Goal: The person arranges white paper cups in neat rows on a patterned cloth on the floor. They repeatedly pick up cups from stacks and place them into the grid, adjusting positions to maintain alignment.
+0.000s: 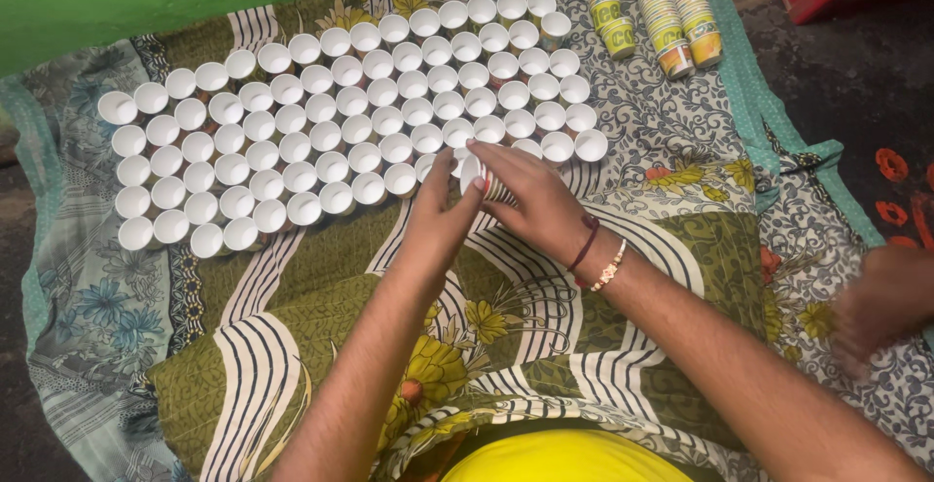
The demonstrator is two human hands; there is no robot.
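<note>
Now, from the head view: left hand (pixel 440 217) and right hand (pixel 530 200) both closed around a small stack of paper cups (pixel 484 178), right at the near edge of the big block of white cups (pixel 341 132) on the patterned cloth (pixel 292 346). Best to hold the stack gently, slide one cup free, and set it upright, touching the cups beside it, without bumping the rows.

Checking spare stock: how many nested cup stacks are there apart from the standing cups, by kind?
Long stacks lying on the cloth: 2
Short lying stack beside them: 1
Short held stack in the right hand: 1
Total: 4
</note>
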